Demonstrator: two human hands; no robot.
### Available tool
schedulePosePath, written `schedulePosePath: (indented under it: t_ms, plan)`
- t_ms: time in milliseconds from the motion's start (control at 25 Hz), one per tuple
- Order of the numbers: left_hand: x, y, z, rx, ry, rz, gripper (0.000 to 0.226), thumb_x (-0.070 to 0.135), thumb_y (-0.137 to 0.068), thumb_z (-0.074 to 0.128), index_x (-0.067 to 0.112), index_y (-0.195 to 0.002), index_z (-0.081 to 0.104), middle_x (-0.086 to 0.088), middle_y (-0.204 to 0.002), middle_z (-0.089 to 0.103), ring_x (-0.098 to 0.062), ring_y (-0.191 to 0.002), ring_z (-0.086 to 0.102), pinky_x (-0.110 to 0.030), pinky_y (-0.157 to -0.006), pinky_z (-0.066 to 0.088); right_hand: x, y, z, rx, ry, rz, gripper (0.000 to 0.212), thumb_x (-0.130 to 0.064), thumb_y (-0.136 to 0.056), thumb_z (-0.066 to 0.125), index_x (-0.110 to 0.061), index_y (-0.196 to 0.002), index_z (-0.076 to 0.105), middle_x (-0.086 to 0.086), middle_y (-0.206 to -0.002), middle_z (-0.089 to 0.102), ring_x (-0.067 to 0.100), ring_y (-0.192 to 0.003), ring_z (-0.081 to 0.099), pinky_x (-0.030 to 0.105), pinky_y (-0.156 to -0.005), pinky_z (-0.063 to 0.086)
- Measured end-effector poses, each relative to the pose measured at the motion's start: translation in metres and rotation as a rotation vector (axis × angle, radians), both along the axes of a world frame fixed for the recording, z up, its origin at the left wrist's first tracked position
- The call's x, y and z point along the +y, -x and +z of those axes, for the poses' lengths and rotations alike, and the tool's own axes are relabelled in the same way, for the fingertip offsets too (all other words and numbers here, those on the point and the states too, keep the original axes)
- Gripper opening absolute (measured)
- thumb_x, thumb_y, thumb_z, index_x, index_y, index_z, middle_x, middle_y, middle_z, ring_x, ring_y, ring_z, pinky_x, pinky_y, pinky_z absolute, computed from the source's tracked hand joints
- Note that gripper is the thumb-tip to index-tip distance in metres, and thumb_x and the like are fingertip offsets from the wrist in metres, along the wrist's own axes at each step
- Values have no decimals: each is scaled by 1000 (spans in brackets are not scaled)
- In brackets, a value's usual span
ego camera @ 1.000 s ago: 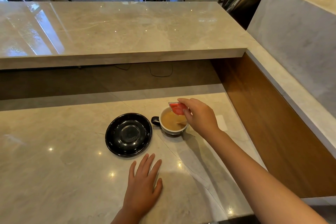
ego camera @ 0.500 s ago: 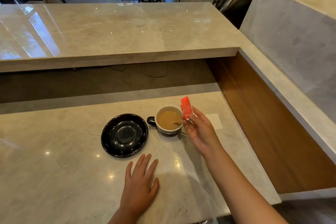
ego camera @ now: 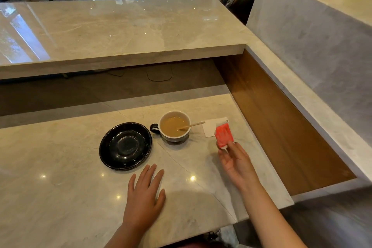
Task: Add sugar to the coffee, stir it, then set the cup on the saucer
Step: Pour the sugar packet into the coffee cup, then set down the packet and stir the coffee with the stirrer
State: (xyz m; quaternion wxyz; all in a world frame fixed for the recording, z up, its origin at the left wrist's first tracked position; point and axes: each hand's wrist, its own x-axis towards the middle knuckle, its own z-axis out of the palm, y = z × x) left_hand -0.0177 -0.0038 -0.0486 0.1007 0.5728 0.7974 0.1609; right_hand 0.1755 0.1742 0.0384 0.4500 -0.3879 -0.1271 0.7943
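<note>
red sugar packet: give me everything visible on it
The red sugar packet is a small, flat, rectangular sachet that looks like paper, red with faint pale markings too blurred to read. The right hand pinches its lower end at the fingertips, holding it roughly upright, slightly tilted, above the counter, right of the coffee cup, overlapping the white napkin in view. Touches nothing else.
</note>
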Motion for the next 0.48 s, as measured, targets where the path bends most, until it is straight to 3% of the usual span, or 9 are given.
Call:
schedulePosePath:
  t_ms: [200,320,480]
  plan:
    - [1,-1,5,8,9,4,53,40,-87,35,25,-137,39,-6,-148,36,-21,-138,21,-51,-112,11,11,-69,-20,-846,-229,-133,11,-7,-88,58,-13,-86,67,10,-90,66,23,-84,62,32,-69,52]
    - [1,-1,5,10,6,4,58,46,-85,24,24,-137,40,-7,-147,36,-22,-138,23,-51,-111,11,13,-81,-27,-1059,-417,-233,19,-6,-86,61,-25,-81,66,-3,-78,66,15,-76,62,29,-69,53]
    - [1,-2,6,-4,8,7,60,48,-85,22,24,-137,41,-7,-147,37,-22,-137,23,-52,-111,12,9,-87,-51,-1405,-760,-40,18,-9,-86,63,-11,-103,68,6,-93,72,20,-85,63,32,-76,52]
